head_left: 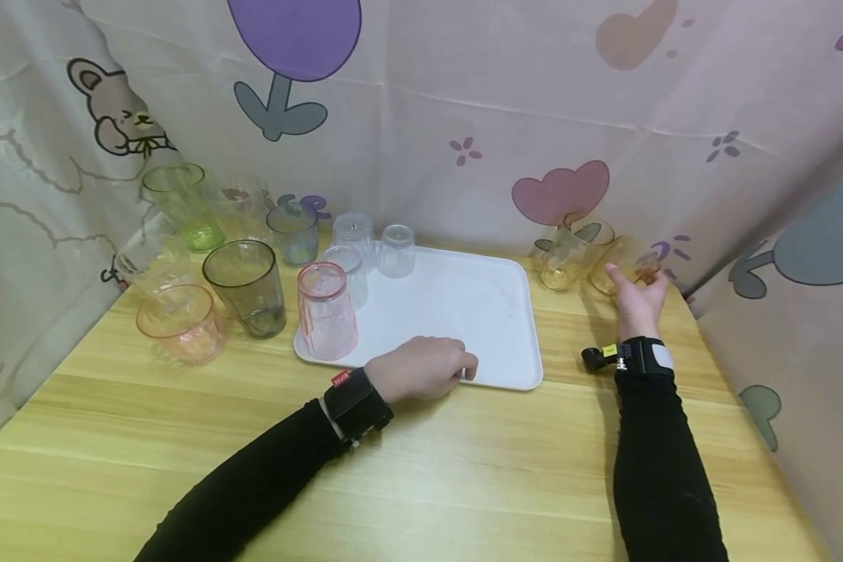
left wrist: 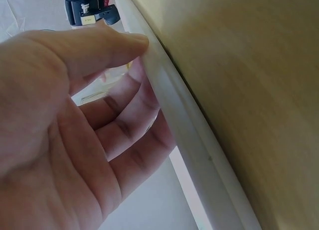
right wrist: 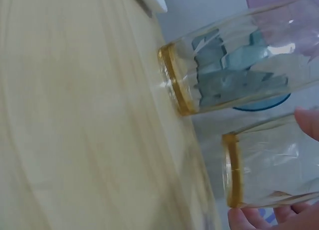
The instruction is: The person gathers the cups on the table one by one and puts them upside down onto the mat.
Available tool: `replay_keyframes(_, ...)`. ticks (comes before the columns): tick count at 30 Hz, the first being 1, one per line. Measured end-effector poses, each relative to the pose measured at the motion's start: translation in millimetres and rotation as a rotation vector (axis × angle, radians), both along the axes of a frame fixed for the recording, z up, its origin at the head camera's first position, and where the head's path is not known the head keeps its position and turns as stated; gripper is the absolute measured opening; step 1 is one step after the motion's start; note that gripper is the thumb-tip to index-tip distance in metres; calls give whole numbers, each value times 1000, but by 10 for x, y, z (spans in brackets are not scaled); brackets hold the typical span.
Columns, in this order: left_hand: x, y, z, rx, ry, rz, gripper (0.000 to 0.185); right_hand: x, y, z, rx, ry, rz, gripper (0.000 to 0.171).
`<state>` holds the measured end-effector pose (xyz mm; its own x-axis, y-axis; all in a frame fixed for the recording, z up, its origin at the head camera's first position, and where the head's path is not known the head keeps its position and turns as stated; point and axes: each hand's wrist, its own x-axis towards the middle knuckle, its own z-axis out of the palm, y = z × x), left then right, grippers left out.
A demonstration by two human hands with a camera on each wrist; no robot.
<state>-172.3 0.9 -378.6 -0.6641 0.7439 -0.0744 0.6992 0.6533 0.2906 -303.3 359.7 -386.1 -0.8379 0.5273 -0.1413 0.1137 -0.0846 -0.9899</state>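
My left hand (head_left: 425, 367) holds the front rim of a white tray (head_left: 457, 304). In the left wrist view its thumb lies on the rim (left wrist: 172, 98) and the fingers curl against the tray's inner side. At the far right, my right hand (head_left: 642, 306) grips an amber drinking glass (right wrist: 274, 163), with thumb on one side and fingertips near its thick base. Another amber glass (head_left: 560, 269) stands upright just left of it. Upside down at the tray's left side are a pink glass (head_left: 328, 320) and several small clear glasses (head_left: 396, 254).
Left of the tray stand a dark grey glass (head_left: 253, 293), an orange-pink glass (head_left: 186, 328), a green glass (head_left: 193, 211), a blue-grey glass (head_left: 295, 234) and other clear ones. A patterned curtain (head_left: 428, 101) hangs behind the wooden table (head_left: 499, 484).
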Motion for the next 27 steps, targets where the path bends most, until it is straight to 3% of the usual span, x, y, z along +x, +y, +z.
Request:
replay_keyframes(6, -2, -10, 1, 1, 9, -5, 18, 70, -71, 109, -58, 113, -70, 66)
replay_keyframes(10, -3, -12, -2, 1, 14, -8, 18, 129, -106, 212, -92, 187, -105, 70)
replay_keyframes(16, -2, -7, -7, 5, -3, -1, 19, 211, -177, 408, -172, 351, -175, 62)
replay_keyframes(27, -18, -10, -25, 9, 17, -4, 20, 356, -430, 715, -205, 609, -178, 50)
